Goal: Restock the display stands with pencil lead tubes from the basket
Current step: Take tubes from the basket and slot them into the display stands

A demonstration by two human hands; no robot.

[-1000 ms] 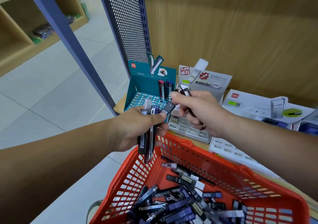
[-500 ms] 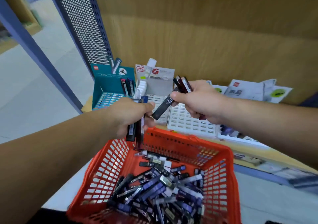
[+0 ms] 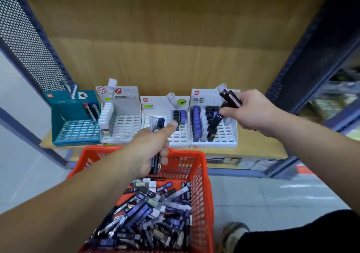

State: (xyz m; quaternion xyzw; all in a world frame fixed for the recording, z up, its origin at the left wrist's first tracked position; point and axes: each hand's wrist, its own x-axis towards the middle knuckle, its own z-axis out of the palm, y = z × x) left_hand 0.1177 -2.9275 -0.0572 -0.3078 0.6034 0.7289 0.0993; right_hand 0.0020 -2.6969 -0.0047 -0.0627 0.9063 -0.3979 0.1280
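Right hand [image 3: 251,112]: thumb and forefinger pinch one pencil lead tube [image 3: 214,122], slim, black, flat-sided, white "0.5" printed near its upper end. Spare tubes [image 3: 230,97], dark with a pale label, clamped in the same fist. Left hand [image 3: 152,147]: fingers curled round a bundle [image 3: 156,123] of clear, blue and black tubes.
Location: pinched tube over the rightmost stand [image 3: 224,138], white, slotted, part-filled with purple and black rows; whether its lower tip is in a slot cannot be told.
Adjoining: third stand [image 3: 155,104], second stand [image 3: 126,124], teal stand [image 3: 74,120], side by side on a wooden shelf [image 3: 257,149]; left thumb overlaps the third stand. Orange basket [image 3: 202,177] of loose tubes [image 3: 152,215] below, left forearm across its near corner.
Axis: pinched tube steeply diagonal, upper end at the fingers, lower end down-left; spares point up-left; bundle near upright
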